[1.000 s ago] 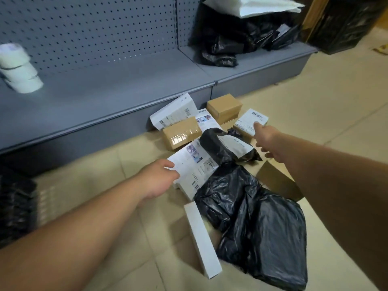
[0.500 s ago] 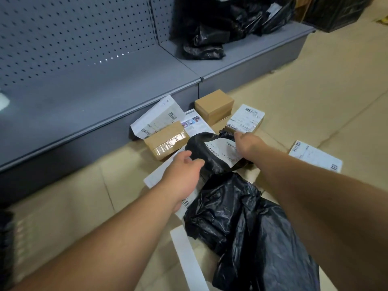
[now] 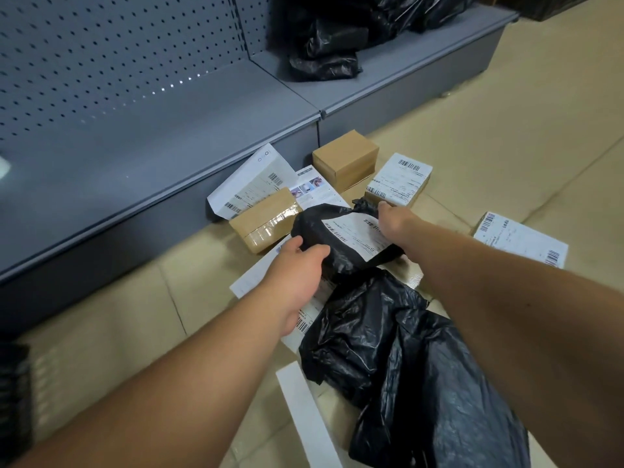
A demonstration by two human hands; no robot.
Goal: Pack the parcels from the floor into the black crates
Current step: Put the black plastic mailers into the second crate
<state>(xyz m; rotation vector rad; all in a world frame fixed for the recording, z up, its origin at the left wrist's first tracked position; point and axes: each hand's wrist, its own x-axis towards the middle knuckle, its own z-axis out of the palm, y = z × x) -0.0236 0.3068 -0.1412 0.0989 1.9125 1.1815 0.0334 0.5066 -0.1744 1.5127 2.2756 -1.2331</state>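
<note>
A small black plastic-wrapped parcel (image 3: 332, 238) with a white label lies on top of the floor pile. My left hand (image 3: 297, 275) grips its near left side and my right hand (image 3: 393, 221) grips its right end. Around it lie two brown boxes (image 3: 265, 219) (image 3: 344, 158), white labelled boxes (image 3: 400, 179) (image 3: 521, 239) and flat white parcels (image 3: 251, 179). A large crumpled black bag parcel (image 3: 412, 366) lies nearest me. A black crate (image 3: 13, 393) shows at the left edge.
A low grey shelf (image 3: 152, 106) with a pegboard back runs behind the pile; more black bags (image 3: 324, 52) sit on its right section. A long white box (image 3: 307, 417) lies by the big bag. Beige tiled floor (image 3: 506, 123) stretches to the right.
Both hands have moved in from the pile's sides and closed on the small black parcel. The view has shifted closer and lower.
</note>
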